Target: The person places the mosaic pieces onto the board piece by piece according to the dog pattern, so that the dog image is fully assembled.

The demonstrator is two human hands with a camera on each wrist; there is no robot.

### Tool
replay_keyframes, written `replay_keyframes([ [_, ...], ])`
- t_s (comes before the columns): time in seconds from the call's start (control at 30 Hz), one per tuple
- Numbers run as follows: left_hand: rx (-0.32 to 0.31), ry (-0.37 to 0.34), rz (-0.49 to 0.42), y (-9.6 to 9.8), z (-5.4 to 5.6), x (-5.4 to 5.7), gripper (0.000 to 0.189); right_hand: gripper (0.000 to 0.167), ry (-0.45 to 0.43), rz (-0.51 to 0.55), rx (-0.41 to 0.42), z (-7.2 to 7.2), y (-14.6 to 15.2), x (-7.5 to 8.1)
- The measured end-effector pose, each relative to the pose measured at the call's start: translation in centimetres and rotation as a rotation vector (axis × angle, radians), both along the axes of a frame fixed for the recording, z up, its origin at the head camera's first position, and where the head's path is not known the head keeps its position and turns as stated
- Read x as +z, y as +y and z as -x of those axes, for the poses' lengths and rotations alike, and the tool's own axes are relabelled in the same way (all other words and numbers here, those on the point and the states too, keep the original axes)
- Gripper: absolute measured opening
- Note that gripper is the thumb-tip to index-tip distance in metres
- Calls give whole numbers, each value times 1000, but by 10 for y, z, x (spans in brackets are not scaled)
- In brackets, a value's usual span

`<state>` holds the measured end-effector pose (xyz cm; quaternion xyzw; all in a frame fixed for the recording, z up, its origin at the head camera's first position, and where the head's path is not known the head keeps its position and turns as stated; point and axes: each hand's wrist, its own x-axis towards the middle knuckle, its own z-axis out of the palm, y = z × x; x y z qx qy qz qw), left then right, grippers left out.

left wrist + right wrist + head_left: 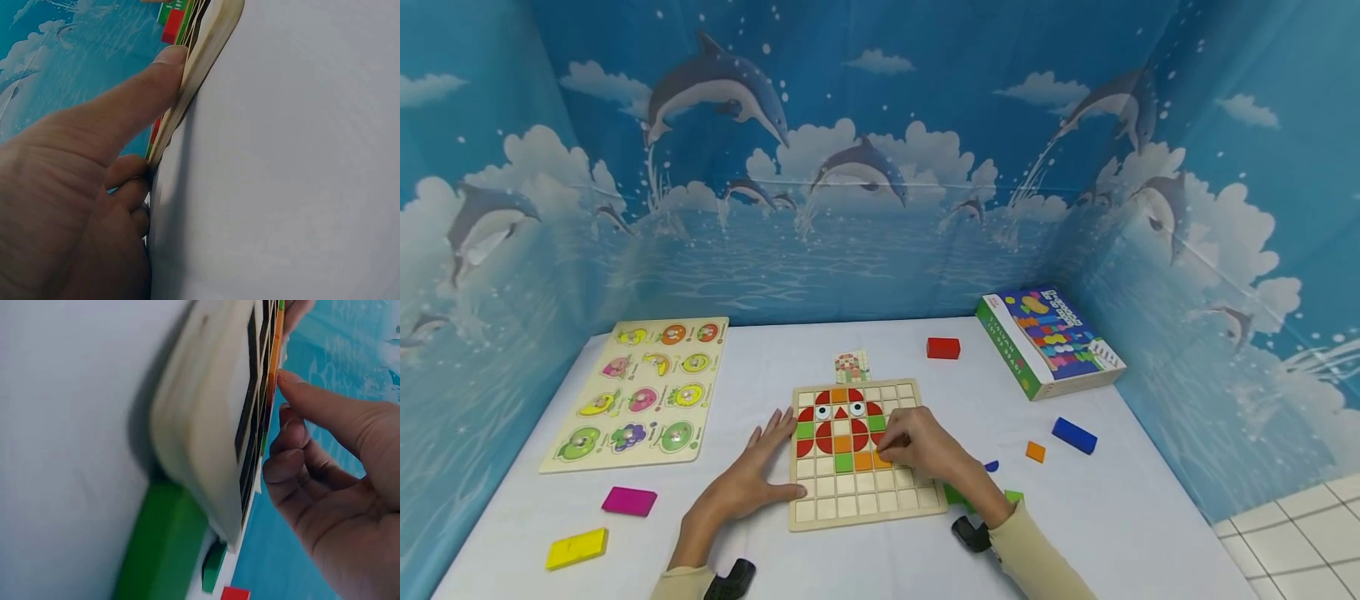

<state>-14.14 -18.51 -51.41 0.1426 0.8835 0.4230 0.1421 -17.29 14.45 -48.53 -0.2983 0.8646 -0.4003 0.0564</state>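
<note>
A wooden grid board [827, 508] lies on the table, with red, green and orange tiles forming a picture with two round eyes. My left hand [741, 479] rests along its left edge, fingers stretched toward the upper corner and thumb [169, 65] on the rim. Over the board's right half is my right hand [925, 442]. Its thumb and fingertips are at an orange tile [882, 459] in the row beneath the picture's red tiles. The right wrist view has the thumb [294, 384] touching the orange tile, other fingers curled. A picture card [852, 367] lies just behind the board.
Green blocks [955, 495] lie by the board's right edge, partly under my right forearm. Farther right are an orange square [1035, 452], a blue block [1074, 436] and a box [1048, 342]. A red block [943, 348] is behind. A fruit puzzle [640, 392], magenta block [628, 501] and yellow block [577, 549] lie left.
</note>
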Motion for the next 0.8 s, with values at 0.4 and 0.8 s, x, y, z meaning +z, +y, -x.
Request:
replay_keyframes([
  [0.4, 13, 4, 9, -1, 0, 2, 116, 17, -26, 3, -57, 20, 66, 13],
  [0.8, -1, 13, 6, -3, 0, 0, 116, 24, -132, -123, -86, 27, 87, 5],
])
